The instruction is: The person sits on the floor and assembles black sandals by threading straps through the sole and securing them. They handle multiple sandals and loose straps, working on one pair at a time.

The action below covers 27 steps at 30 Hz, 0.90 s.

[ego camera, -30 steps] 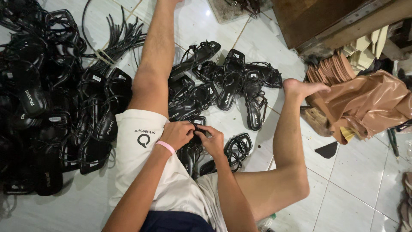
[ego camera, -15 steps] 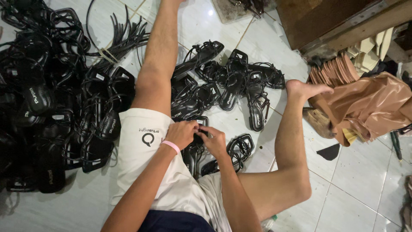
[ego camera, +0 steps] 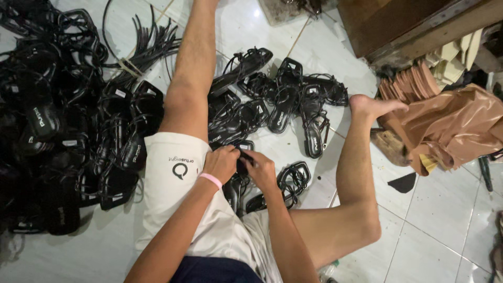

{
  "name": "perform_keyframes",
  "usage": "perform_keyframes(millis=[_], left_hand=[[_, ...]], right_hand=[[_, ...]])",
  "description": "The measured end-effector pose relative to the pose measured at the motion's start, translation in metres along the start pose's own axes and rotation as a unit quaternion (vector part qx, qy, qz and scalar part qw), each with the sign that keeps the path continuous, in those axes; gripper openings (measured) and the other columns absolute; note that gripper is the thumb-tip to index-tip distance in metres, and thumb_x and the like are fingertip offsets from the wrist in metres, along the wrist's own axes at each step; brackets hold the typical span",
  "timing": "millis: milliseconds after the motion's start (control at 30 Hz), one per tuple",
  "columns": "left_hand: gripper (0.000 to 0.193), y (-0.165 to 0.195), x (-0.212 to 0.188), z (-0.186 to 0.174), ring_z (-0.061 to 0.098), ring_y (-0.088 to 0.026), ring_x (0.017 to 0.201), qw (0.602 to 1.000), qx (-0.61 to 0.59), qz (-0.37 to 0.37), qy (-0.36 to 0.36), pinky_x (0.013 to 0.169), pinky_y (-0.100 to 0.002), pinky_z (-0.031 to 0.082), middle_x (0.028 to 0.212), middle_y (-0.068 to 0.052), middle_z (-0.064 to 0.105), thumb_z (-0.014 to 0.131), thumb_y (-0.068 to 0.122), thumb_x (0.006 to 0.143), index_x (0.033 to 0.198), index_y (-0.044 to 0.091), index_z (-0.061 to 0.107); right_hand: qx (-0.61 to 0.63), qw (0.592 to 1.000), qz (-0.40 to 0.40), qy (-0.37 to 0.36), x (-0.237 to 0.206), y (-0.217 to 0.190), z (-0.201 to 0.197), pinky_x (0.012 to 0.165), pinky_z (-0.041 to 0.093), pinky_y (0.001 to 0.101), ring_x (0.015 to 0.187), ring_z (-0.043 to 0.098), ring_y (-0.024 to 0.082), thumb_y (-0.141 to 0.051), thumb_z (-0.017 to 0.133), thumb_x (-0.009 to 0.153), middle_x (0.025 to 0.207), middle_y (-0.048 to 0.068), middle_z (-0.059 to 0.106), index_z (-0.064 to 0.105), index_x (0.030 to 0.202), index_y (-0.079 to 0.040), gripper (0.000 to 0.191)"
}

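I sit on a white tiled floor with my legs spread. Both hands meet between my thighs on one black strappy sandal (ego camera: 238,183). My left hand (ego camera: 222,163), with a pink band on its wrist, grips the sandal's upper part from the left. My right hand (ego camera: 260,169) pinches its straps from the right. A second black sandal (ego camera: 291,178) lies on the floor just right of my right hand.
A large heap of black sandals (ego camera: 63,131) fills the floor left of my left leg. Several more sandals (ego camera: 283,102) lie between my legs. A bundle of black straps (ego camera: 149,44) lies at the top left. Brown sheet material (ego camera: 450,128), stacked brown soles (ego camera: 408,84) and a wooden bench (ego camera: 414,26) are at the right.
My hands stay on the same sandal, with only small finger movements on its straps. The view has shifted slightly.
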State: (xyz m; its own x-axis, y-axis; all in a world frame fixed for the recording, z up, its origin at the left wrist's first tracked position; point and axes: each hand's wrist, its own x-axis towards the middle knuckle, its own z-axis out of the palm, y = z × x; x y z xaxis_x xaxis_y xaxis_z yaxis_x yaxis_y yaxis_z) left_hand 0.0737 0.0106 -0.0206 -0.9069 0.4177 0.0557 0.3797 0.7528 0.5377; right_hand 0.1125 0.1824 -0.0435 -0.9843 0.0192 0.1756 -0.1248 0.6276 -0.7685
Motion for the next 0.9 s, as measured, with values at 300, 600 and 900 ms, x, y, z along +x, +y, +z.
perform_keyframes(millis=[300, 600, 900], left_hand=[[0.012, 0.003, 0.0, 0.002, 0.073, -0.033, 0.081, 1.0, -0.021, -0.019, -0.01, 0.07, -0.049, 0.056, 0.096, -0.01, 0.073, 0.06, 0.009, 0.088, 0.086, 0.008, 0.072], [0.012, -0.004, 0.003, 0.003, 0.071, -0.035, 0.08, 0.993, -0.112, -0.017, -0.021, 0.07, -0.048, 0.055, 0.093, -0.012, 0.075, 0.067, 0.017, 0.087, 0.082, 0.01, 0.076], [0.012, -0.01, 0.002, 0.002, 0.072, -0.034, 0.083, 0.991, -0.134, -0.006, -0.008, 0.072, -0.047, 0.056, 0.094, -0.012, 0.077, 0.067, 0.012, 0.088, 0.094, 0.012, 0.077]], right_hand=[[0.034, 0.995, 0.093, 0.008, -0.004, 0.004, 0.008, 0.061, 0.054, 0.031, 0.064, 0.065, 0.023, -0.001, 0.082, 0.081, 0.095, 0.013, 0.079, 0.079, 0.111, -0.008, 0.031], [0.09, 0.992, 0.054, -0.064, -0.002, 0.003, -0.007, 0.08, 0.058, 0.0298, 0.094, 0.077, 0.021, 0.004, 0.074, 0.08, 0.112, 0.014, 0.078, 0.073, 0.125, -0.007, 0.046], [-0.001, 0.999, -0.007, -0.045, 0.0, -0.002, -0.02, 0.086, 0.059, 0.0362, 0.099, 0.074, 0.031, -0.002, 0.082, 0.079, 0.11, 0.018, 0.076, 0.073, 0.121, -0.004, 0.043]])
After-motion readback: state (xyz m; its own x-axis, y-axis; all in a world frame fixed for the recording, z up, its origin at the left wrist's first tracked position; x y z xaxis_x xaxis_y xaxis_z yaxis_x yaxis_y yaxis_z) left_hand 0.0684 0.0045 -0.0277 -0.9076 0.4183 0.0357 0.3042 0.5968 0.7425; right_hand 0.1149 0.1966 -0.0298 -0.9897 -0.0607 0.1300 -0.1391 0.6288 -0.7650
